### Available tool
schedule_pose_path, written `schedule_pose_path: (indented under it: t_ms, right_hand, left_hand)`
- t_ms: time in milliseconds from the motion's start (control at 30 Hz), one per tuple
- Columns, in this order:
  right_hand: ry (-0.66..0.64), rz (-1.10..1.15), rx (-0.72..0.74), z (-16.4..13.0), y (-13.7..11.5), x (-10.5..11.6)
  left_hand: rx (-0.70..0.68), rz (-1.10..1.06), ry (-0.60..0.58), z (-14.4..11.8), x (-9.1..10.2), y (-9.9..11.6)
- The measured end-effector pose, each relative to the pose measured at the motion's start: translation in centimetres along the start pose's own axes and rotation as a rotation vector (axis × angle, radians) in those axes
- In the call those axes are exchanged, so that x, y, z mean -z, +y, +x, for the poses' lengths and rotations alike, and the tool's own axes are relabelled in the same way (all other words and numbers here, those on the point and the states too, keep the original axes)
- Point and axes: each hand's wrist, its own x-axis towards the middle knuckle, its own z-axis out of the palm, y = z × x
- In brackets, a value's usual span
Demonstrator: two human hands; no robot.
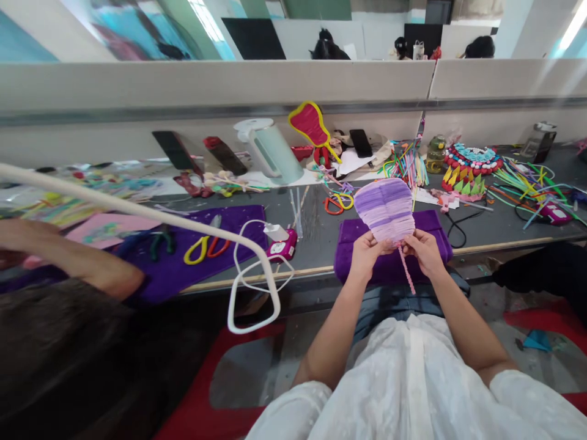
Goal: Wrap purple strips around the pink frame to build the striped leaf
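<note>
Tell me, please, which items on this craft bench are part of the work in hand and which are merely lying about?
In hand: left hand, right hand, purple fan piece, pink stem, purple cloth.

Lying about: yellow scissors, kettle, glue gun, red fan piece.

Both hands, the left hand (pixel 365 254) and right hand (pixel 425 250), pinch the lower edge of a purple fan-shaped piece (pixel 386 208) (a pink strand dangles below) above a purple cloth (pixel 348 244) on the desk (pixel 316 229); yellow-handled scissors (pixel 200 247) lie well left.

Long grey worktable (pixel 316 229), pale partition wall (pixel 220 82) behind, grey floor (pixel 247 373), bright ceiling strip lights (pixel 574 24)
</note>
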Motion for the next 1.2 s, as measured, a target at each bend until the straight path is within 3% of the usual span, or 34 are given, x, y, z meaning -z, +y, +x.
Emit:
schedule_pose_path:
  t_ms: [167,367,467,567,733,867,1067,1200]
  right_hand:
    - [0.033,-0.062,0.004,0.1,-0.2,-0.5]
    - [0.154,-0.193,0.151,0.8,0.1,-0.9]
    - [0.106,-0.148,0.15,1.8,-0.2,-0.7]
    - [0.009,-0.052,0.098,3.5,-0.7,-0.6]
    - [0.018,0.039,0.095,8.3,-0.5,-0.8]
    - [0.021,0.057,0.082,13.2,-0.2,-1.5]
    - [-0.066,0.092,0.003,19.8,0.4,-3.0]
    - [0.039,0.126,0.003,23.1,2.1,-3.7]
  left_hand:
    - [-0.055,0.034,0.003,-0.3,-0.4,0.3]
    - [-0.082,0.014,-0.006,0.3,-0.9,0.1]
    - [-0.085,0.024,-0.018,1.8,-0.8,0.4]
    - [-0.087,0.03,-0.067,4.2,-0.5,1.3]
    - [-0.1,0.077,-0.074,9.2,0.4,2.2]
    - [-0.02,0.043,-0.094,13.1,1.5,2.0]
    - [-0.015,-0.043,0.028,19.3,3.3,1.5]
    - [-0.004,-0.043,0.056,22.6,4.3,0.9]
